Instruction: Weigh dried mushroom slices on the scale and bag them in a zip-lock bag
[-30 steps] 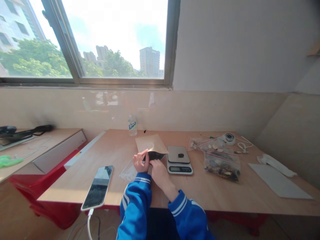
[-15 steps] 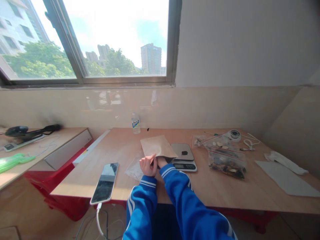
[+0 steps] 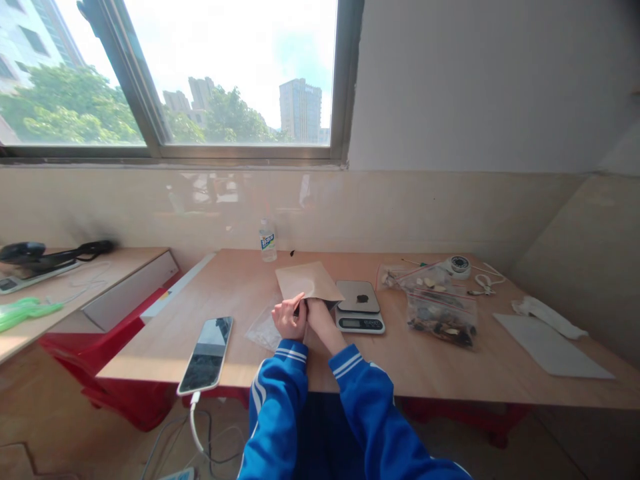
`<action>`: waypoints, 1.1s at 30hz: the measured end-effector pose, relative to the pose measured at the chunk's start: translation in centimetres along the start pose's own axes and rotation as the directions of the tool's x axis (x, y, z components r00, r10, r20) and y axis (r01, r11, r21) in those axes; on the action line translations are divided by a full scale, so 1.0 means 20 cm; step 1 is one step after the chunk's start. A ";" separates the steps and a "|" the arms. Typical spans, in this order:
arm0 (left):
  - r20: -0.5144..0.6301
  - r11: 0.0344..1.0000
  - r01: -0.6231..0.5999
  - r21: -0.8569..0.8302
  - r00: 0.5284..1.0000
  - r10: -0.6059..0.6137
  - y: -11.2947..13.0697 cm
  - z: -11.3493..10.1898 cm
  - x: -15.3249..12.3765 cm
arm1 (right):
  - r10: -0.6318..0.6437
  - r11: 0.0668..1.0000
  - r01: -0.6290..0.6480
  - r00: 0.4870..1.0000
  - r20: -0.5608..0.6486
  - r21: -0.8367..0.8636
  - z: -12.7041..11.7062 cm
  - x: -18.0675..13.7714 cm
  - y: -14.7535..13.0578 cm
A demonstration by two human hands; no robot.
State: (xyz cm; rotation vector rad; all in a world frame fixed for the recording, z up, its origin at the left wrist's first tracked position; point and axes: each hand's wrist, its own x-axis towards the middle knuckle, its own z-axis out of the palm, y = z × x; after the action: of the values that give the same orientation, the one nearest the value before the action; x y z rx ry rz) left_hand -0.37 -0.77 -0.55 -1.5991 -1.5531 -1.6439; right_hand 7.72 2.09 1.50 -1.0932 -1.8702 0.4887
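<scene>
A brown paper pouch (image 3: 307,281) lies tilted over the wooden table (image 3: 410,363), its open dark mouth toward me. My left hand (image 3: 290,319) pinches the pouch's near edge. My right hand (image 3: 318,315) is at the mouth of the pouch, its fingers partly inside and hidden. Just to the right stands a small digital scale (image 3: 359,307) with a small dark piece (image 3: 363,298) on its plate. Under my left hand lies a clear plastic bag (image 3: 262,329).
A phone (image 3: 206,354) on a white cable lies at the front left. Zip bags of dried pieces (image 3: 440,313) sit right of the scale, with a tape roll (image 3: 459,264) behind. A water bottle (image 3: 267,241) stands by the wall. White paper (image 3: 550,349) lies far right.
My view has shifted slightly. My right hand has pushed into the pouch's mouth and stays there, while my left hand keeps hold of the edge.
</scene>
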 end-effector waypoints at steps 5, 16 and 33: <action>0.009 1.000 0.020 -0.008 1.000 -0.020 0.00 0.01 0.01 | -0.002 0.990 0.008 0.999 0.039 -0.141 -0.08 -0.09 -0.04; -0.030 0.988 0.130 0.083 0.991 -0.128 -0.07 0.04 0.00 | -0.158 0.987 0.158 0.957 -0.243 -0.019 -0.20 -0.30 -0.05; -0.140 0.990 0.120 0.071 0.984 -0.110 -0.10 0.06 0.03 | -0.060 0.986 0.015 0.961 -0.271 -0.164 -0.48 -0.18 0.33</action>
State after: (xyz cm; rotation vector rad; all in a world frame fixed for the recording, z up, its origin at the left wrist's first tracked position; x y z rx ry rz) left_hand -1.65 1.12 -1.28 -1.3509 -1.6452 -1.6900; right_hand 19.96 1.66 0.16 -1.1642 -1.7011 0.1544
